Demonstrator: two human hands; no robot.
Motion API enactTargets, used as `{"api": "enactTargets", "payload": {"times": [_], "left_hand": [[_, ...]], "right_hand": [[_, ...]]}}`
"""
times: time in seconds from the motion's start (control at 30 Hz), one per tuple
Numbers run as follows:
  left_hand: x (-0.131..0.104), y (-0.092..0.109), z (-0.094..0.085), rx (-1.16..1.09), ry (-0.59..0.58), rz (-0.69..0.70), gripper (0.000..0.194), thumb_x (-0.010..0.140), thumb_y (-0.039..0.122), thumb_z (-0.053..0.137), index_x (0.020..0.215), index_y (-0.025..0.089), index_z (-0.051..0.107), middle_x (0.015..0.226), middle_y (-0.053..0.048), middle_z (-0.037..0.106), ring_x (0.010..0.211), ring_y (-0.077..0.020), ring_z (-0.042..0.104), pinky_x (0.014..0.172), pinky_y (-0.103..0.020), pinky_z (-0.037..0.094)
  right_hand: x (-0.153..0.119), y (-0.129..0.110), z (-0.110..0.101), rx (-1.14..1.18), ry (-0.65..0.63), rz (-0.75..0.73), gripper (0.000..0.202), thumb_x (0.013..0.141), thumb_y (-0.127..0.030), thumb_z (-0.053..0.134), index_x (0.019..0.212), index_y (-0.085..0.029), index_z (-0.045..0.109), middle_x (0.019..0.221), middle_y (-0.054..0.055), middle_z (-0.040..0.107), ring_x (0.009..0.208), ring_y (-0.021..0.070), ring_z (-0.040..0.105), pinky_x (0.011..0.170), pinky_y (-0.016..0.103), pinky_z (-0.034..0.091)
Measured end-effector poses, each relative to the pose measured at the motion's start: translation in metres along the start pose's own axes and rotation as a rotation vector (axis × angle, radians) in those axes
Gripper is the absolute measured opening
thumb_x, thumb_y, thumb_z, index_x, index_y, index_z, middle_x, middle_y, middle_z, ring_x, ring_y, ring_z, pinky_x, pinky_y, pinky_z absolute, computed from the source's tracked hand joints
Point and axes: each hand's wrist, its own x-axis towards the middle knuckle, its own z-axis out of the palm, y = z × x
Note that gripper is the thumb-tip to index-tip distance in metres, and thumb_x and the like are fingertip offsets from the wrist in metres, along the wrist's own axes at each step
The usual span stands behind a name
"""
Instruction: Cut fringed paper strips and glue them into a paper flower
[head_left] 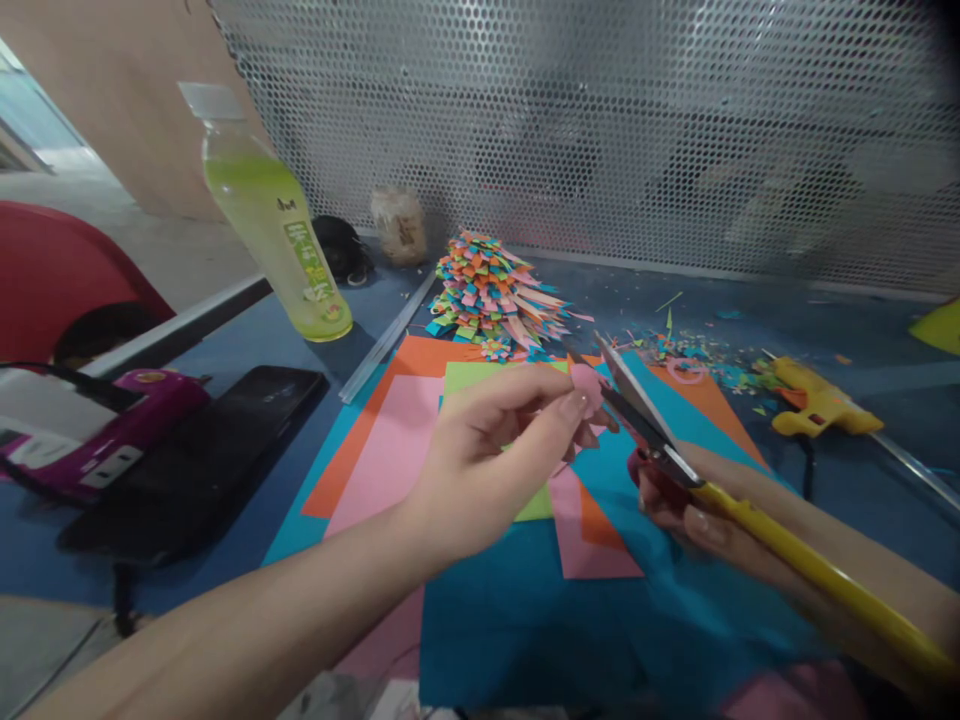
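Between thumb and fingers of my left hand [502, 440] is a small rounded piece of pink paper [587, 388]. My right hand [697, 515] grips a pair of scissors [652, 435] with a long yellow handle and a darker red part near the fingers. The blades stand apart, and their tips point away from me beside the pink paper. Whether a blade touches the paper is hard to tell. Beneath both hands lie overlapping sheets of blue paper [495, 640], pink paper [382, 430], orange and green paper.
A cone of colourful paper strips [484, 290] stands behind the sheets. To its right are paper scraps [697, 350] and a yellow glue gun [825, 400]. On the left are a drink bottle [281, 230], a black phone [202, 460] and a purple power strip [135, 430]. A perforated metal panel [600, 120] closes off the back.
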Motion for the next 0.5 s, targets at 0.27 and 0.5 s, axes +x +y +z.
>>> {"api": "enactTargets", "payload": {"times": [0.27, 0.5], "left_hand": [[0.002, -0.006, -0.003, -0.154, 0.113, 0.052, 0.019, 0.085, 0.023, 0.051, 0.068, 0.02, 0.061, 0.056, 0.003, 0.057, 0.049, -0.0068, 0.05, 0.042, -0.018, 0.039], [0.003, -0.002, 0.001, 0.051, 0.038, 0.006, 0.023, 0.084, 0.019, 0.048, 0.062, 0.017, 0.053, 0.055, 0.003, 0.053, 0.049, -0.0058, 0.049, 0.044, -0.017, 0.039]], "right_hand": [[-0.002, -0.019, 0.001, -0.067, 0.002, 0.112, 0.026, 0.082, -0.048, 0.052, 0.09, -0.023, 0.05, 0.075, 0.0, 0.046, 0.064, 0.0138, 0.046, 0.05, 0.023, 0.041], [-0.003, -0.022, 0.003, -0.112, 0.017, 0.11, 0.023, 0.083, -0.044, 0.053, 0.088, -0.022, 0.05, 0.076, 0.0, 0.046, 0.064, 0.0125, 0.044, 0.052, 0.022, 0.041]]}}
